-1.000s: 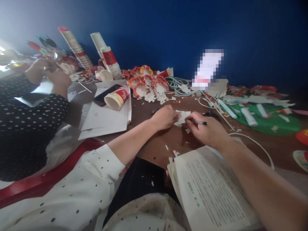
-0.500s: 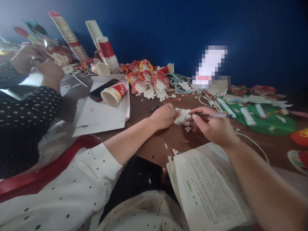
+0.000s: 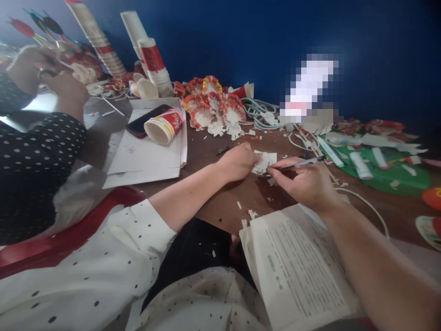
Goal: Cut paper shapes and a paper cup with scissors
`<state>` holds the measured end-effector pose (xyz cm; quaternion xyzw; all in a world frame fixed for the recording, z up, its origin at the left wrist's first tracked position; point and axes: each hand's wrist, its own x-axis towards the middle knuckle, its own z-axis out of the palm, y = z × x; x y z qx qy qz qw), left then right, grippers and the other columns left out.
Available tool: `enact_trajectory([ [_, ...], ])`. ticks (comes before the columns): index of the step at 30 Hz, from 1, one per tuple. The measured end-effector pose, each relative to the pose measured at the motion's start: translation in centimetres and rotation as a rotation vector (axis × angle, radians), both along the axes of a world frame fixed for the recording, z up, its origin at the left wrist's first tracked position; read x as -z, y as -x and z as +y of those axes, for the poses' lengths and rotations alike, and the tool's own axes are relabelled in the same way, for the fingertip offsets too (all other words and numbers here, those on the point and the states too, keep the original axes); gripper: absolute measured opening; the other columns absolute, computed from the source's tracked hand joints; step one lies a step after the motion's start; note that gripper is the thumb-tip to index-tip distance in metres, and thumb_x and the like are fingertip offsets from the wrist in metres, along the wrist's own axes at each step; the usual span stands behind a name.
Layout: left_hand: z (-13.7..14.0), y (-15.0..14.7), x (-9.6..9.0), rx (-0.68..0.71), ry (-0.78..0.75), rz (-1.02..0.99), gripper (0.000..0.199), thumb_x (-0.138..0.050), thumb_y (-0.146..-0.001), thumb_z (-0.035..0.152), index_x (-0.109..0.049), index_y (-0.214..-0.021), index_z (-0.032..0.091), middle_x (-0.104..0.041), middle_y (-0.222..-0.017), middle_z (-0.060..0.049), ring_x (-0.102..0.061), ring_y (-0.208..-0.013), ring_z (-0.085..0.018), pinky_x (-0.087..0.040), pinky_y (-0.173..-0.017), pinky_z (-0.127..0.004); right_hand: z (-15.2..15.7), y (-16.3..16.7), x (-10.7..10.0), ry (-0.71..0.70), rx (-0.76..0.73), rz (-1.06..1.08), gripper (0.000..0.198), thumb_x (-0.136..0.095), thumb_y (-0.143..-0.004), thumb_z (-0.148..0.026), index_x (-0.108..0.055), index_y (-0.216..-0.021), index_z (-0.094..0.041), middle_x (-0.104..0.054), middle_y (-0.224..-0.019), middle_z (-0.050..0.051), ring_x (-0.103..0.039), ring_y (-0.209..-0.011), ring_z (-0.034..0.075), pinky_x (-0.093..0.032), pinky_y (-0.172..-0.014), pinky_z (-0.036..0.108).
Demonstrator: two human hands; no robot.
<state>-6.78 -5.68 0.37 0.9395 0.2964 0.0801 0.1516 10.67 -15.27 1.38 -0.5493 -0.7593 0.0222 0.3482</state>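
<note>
My left hand [image 3: 239,161] is closed, its fingertips at the left edge of a small white cut paper piece [image 3: 266,162] on the brown table. In my right hand [image 3: 303,178] is a pen [image 3: 312,162] with a grey-black barrel, held in a writing grip. The pen's point is at the paper's lower right edge, partly covered by my fingers. A black pen cap [image 3: 222,150] lies just beyond my left wrist. Little paper scraps [image 3: 271,182] are scattered on the table near the piece.
A printed booklet [image 3: 299,266] lies under my right forearm. White papers [image 3: 148,161] bear a phone [image 3: 136,126] and paper cups [image 3: 163,126]. Cut red-and-white cups [image 3: 213,108], cup stacks [image 3: 151,64] and a green disc [image 3: 389,177] with white tubes surround the work. Another person's hands [image 3: 51,73] are at left.
My right hand has drawn slightly down and left, bringing the pen point lower on the paper. My left hand stays at the paper's edge. The whole view has shifted a little.
</note>
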Motion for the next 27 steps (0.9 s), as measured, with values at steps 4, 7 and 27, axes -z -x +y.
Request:
enact_trajectory([
  [4,-0.17,-0.13,-0.34,-0.058,0.029,0.031,0.037,-0.036,-0.097,0.028,-0.07,-0.102,0.014,-0.065,-0.097,-0.012,-0.059,-0.093,-0.019,-0.044,-0.082,-0.03,0.12,-0.05,0.28,0.0,0.002,-0.014,0.013,-0.063,-0.083,-0.024,-0.074,-0.076,-0.021,-0.076,-0.079,0.004,-0.072,-0.074,0.023,-0.056,-0.074,0.033],
  [7,-0.22,-0.12,-0.44,-0.047,0.016,0.036,0.038,-0.035,-0.098,0.029,-0.07,-0.102,0.014,-0.064,-0.096,-0.012,-0.059,-0.091,-0.018,-0.044,-0.082,-0.029,0.15,-0.07,0.48,-0.011,0.016,-0.011,0.012,-0.064,-0.082,-0.025,-0.074,-0.076,-0.021,-0.076,-0.08,0.004,-0.072,-0.075,0.023,-0.056,-0.074,0.033],
  [27,-0.24,-0.09,-0.31,-0.06,0.054,0.008,0.043,-0.032,-0.099,0.031,-0.07,-0.102,0.013,-0.064,-0.095,-0.012,-0.061,-0.094,-0.021,-0.043,-0.083,-0.031,0.45,-0.06,0.91,0.013,0.013,-0.018,0.017,-0.063,-0.084,-0.027,-0.072,-0.07,-0.022,-0.075,-0.076,0.004,-0.071,-0.076,0.024,-0.054,-0.073,0.034],
])
